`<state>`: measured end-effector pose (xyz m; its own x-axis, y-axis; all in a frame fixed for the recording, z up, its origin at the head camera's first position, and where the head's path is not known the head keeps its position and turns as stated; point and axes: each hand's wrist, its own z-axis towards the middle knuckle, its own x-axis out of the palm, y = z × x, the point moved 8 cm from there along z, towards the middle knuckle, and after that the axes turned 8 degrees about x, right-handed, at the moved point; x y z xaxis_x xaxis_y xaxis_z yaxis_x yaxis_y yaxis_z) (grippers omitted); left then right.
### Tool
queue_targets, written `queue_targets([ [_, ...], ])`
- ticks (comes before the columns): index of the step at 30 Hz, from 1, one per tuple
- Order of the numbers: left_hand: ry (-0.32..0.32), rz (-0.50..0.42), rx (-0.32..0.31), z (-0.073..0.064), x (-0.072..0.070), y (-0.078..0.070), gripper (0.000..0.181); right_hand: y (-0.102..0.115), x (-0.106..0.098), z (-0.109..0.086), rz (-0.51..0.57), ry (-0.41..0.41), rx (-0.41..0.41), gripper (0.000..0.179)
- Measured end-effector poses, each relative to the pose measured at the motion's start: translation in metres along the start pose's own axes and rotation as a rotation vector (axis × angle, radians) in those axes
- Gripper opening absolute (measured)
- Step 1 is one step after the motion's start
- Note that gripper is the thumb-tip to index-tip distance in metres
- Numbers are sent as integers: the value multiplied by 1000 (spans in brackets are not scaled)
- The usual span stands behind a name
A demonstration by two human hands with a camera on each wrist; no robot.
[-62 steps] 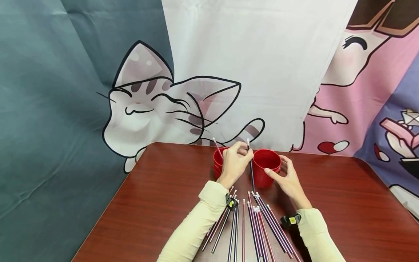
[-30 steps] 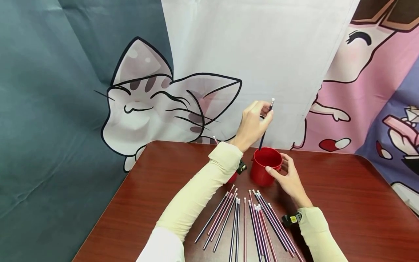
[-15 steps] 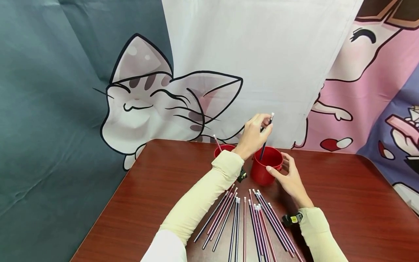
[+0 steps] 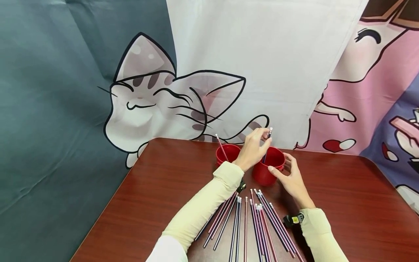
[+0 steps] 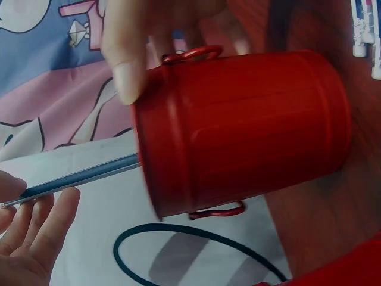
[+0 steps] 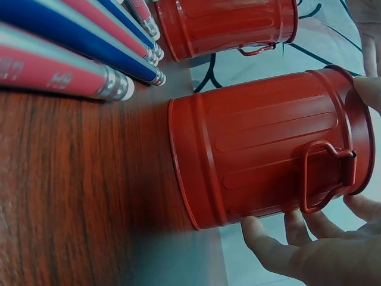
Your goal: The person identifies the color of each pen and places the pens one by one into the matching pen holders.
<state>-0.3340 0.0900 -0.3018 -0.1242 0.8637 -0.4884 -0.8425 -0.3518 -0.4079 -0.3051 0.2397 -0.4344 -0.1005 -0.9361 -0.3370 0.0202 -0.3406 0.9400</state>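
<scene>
My left hand (image 4: pixel 252 149) pinches a dark blue pencil (image 5: pixel 89 173) close to its white eraser end. The pencil slants down, its lower end inside the right red bucket (image 4: pixel 263 176) and hidden by the wall. My right hand (image 4: pixel 291 180) holds that bucket from the right, thumb at the rim and fingers round the side by the wire handle (image 6: pixel 306 176). To the left stands another red bucket (image 4: pixel 218 160), partly behind my left hand and wrist, with a pink pencil (image 4: pixel 222 147) leaning in it.
Several blue and pink pencils (image 4: pixel 245 229) lie fanned out on the brown table (image 4: pixel 147 203) between my forearms, eraser ends toward the buckets. A cloth with cartoon drawings (image 4: pixel 278 54) hangs behind the table's back edge.
My left hand has lifted the blue pencil from beside the right bucket, raised it over the rim and lowered it inside. The right hand keeps its hold on the bucket.
</scene>
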Motion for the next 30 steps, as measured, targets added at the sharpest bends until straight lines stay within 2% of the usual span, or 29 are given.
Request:
queue_targets([
  [6, 3, -38, -12, -12, 6, 3, 26, 1, -1, 1, -2, -19, -12, 76],
  [15, 31, 8, 0, -29, 14, 4, 26, 0, -1, 1, 3, -9, -18, 76],
  [21, 55, 0, -49, -38, 18, 8, 27, -1, 1, 2, -13, -15, -23, 76],
  [30, 70, -60, -95, -44, 21, 10, 30, -1, 0, 2, 2, -10, -7, 76],
])
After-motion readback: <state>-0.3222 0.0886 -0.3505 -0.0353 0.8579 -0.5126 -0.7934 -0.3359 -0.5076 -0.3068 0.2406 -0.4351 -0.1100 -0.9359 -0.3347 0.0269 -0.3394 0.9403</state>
